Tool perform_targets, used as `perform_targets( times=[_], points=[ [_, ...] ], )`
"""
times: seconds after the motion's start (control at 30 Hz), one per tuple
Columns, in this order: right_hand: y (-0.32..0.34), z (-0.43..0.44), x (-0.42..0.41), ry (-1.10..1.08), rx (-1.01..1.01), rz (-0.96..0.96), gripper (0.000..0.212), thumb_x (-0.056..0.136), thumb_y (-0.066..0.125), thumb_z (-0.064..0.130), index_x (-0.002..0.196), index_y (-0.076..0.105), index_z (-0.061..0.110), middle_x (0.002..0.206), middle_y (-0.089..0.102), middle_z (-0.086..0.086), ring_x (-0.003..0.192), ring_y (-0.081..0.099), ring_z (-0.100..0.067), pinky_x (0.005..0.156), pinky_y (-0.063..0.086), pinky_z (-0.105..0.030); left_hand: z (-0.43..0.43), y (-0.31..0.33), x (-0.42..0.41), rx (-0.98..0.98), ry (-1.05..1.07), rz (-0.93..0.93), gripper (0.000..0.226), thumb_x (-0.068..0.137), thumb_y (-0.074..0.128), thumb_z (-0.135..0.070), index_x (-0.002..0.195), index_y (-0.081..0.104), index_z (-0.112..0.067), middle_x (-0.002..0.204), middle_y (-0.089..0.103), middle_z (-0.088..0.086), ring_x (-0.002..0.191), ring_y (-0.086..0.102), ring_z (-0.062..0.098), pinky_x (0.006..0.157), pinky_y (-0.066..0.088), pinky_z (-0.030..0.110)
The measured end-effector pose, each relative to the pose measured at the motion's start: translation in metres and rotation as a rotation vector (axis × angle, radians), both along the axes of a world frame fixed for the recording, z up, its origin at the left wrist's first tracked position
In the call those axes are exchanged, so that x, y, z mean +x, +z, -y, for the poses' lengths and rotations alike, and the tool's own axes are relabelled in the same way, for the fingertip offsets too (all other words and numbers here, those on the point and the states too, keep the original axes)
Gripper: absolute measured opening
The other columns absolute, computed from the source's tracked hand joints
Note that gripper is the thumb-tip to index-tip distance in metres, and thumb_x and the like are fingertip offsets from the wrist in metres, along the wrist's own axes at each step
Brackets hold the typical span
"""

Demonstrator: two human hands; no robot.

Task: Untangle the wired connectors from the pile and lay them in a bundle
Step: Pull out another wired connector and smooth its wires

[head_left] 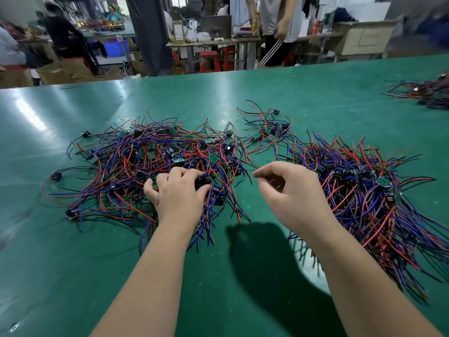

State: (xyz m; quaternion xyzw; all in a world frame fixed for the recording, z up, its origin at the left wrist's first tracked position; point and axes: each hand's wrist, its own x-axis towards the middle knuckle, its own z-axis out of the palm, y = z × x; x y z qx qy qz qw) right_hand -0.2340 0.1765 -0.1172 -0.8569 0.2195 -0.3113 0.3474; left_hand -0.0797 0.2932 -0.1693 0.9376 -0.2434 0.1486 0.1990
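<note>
A big green table (218, 98) fills most of the view. On its left side lies a messy pile (121, 152) of wired connectors. The wires are red, blue and black, and they cross over each other every which way. Little green boards and small black plugs sit among them.

The left hand (177, 193) is down on the near edge of this pile. Its fingers (170, 172) are bent and dig into the wires. The thumb and first fingers pinch a small black connector (202, 182), and more wires poke out from under the palm, toward the person.

The right hand (294, 193) is up in the air just to the right of the pile, over bare table. Its fingers are loosely bent, with the thumb close to the first finger. Nothing can be seen inside it.

Right beside that hand, on its right, lies the bundle (364, 190). Here the wires run mostly the same way, with the plugs at the far end and the loose tips fanning toward the near right corner.

A small clump of wires (267, 132) lies farther back, between the pile and the bundle. Another heap of wires (427, 93) sits at the far right edge, well apart from both hands. A dark shadow (262, 263) falls on the table between the two arms.

Behind the table are red stools (209, 60), cardboard boxes (60, 71) and a standing person (277, 25).
</note>
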Motion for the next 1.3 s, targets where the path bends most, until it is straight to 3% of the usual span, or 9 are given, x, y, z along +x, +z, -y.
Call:
perform_targets(
  times=[0.2,0.3,0.43,0.57,0.63,0.8,0.93,1.07,1.3],
  points=[
    [0.001,0.001,0.000,0.005,0.046,0.031,0.014,0.086,0.062,0.008,0.087,0.072,0.018,0.069,0.064,0.010,0.062,0.054,-0.002,0.059,0.039,-0.006,-0.003,0.014,-0.003,-0.368,-0.039,-0.005,0.027,0.094,0.049,-0.048,0.113,0.058,-0.032,0.102,0.063,-0.006,0.101,0.052,0.025,0.094,0.025,0.042],
    [0.001,0.002,-0.001,0.005,0.069,0.051,0.015,0.086,0.062,0.008,0.086,0.072,0.020,0.067,0.061,0.014,0.060,0.054,0.000,0.058,0.038,-0.006,-0.002,0.030,-0.013,-0.811,-0.240,-0.258,0.017,0.096,0.052,-0.031,0.112,0.054,-0.025,0.094,0.064,-0.006,0.088,0.060,0.014,0.089,0.048,0.039],
    [0.001,0.005,-0.001,-0.014,0.101,0.072,0.016,0.085,0.063,0.009,0.085,0.072,0.022,0.061,0.058,0.015,0.054,0.051,0.001,0.055,0.037,-0.008,0.003,0.051,-0.031,-1.205,-0.453,-0.568,0.021,0.095,0.051,-0.003,0.109,0.055,-0.019,0.106,0.066,0.004,0.099,0.061,0.014,0.094,0.048,0.028],
    [0.003,0.005,-0.001,-0.010,0.247,0.089,0.020,0.085,0.063,0.007,0.082,0.071,0.025,0.066,0.067,0.002,0.057,0.061,-0.014,0.055,0.049,-0.025,-0.003,0.065,-0.036,-1.533,-0.680,-1.115,0.022,0.085,0.052,-0.001,0.100,0.065,-0.011,0.091,0.072,0.003,0.086,0.070,0.016,0.074,0.056,0.020],
    [0.007,0.003,0.000,0.045,0.381,0.092,0.020,0.087,0.062,0.006,0.081,0.070,0.023,0.072,0.071,-0.004,0.063,0.067,-0.022,0.061,0.052,-0.033,-0.004,0.068,-0.039,-1.563,-0.719,-1.228,0.020,0.079,0.058,-0.010,0.098,0.064,-0.011,0.091,0.073,0.005,0.084,0.072,0.014,0.070,0.057,0.019],
    [0.013,-0.008,0.001,0.405,0.880,0.128,0.023,0.090,0.056,0.028,0.086,0.072,0.012,0.074,0.071,-0.008,0.055,0.063,-0.017,0.051,0.049,-0.020,0.003,0.067,-0.051,-1.489,-0.705,-1.177,0.018,0.065,0.066,-0.010,0.082,0.071,-0.013,0.086,0.073,0.007,0.077,0.072,0.013,0.068,0.058,0.021],
    [0.016,-0.007,0.002,0.394,0.935,0.209,0.039,0.076,0.056,0.045,0.077,0.076,0.011,0.075,0.071,-0.009,0.053,0.057,-0.017,0.048,0.043,-0.020,0.002,0.067,-0.056,-1.329,-0.778,-1.223,0.023,0.062,0.068,-0.006,0.082,0.076,-0.014,0.083,0.073,0.007,0.073,0.072,0.017,0.064,0.060,0.027],
    [0.017,-0.001,0.000,0.364,0.965,0.281,0.029,0.072,0.063,0.039,0.071,0.077,0.014,0.063,0.067,0.001,0.048,0.052,-0.008,0.048,0.040,-0.016,0.003,0.071,-0.063,-1.212,-0.751,-1.248,0.045,0.057,0.070,-0.007,0.101,0.061,-0.012,0.077,0.072,0.004,0.060,0.069,0.015,0.052,0.053,0.019],
    [0.020,0.006,-0.006,0.477,1.118,0.312,0.024,0.068,0.067,0.031,0.078,0.077,0.012,0.066,0.061,-0.001,0.052,0.050,-0.008,0.049,0.040,-0.013,0.003,0.071,-0.073,-1.183,-0.777,-1.489,0.044,0.060,0.075,-0.015,0.097,0.051,-0.014,0.076,0.072,-0.001,0.057,0.069,0.011,0.040,0.047,0.013]
  ],
)
